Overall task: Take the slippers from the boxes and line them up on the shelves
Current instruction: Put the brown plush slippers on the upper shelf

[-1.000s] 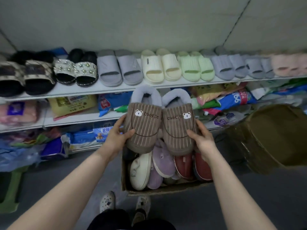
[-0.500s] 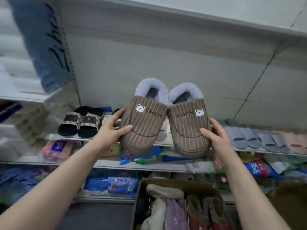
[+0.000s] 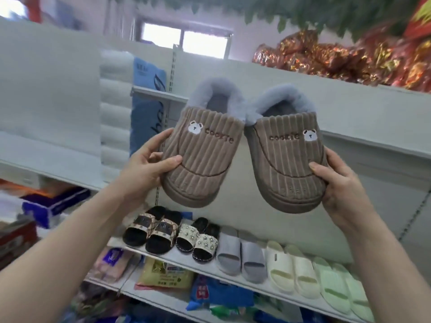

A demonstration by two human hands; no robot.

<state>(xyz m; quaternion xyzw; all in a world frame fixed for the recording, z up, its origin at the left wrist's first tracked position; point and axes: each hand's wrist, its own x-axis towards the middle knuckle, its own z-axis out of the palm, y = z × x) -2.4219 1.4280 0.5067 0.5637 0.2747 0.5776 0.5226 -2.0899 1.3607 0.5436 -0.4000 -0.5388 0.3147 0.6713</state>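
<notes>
Carrying stage: left hand (image 3: 144, 169) grasps left brown slipper (image 3: 200, 157), right hand (image 3: 338, 183) grasps right brown slipper (image 3: 289, 164) — both aloft before upper shelf (image 3: 377, 145). Next, likely: set pair down level, side by side.

"COOKIE" is stitched beside a bear face on each brown slipper (image 3: 205, 157) (image 3: 291, 164); other labels are unreadable.

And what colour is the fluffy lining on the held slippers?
Pale grey-blue fleece lining, against brown ribbed slippers; head view.
</notes>
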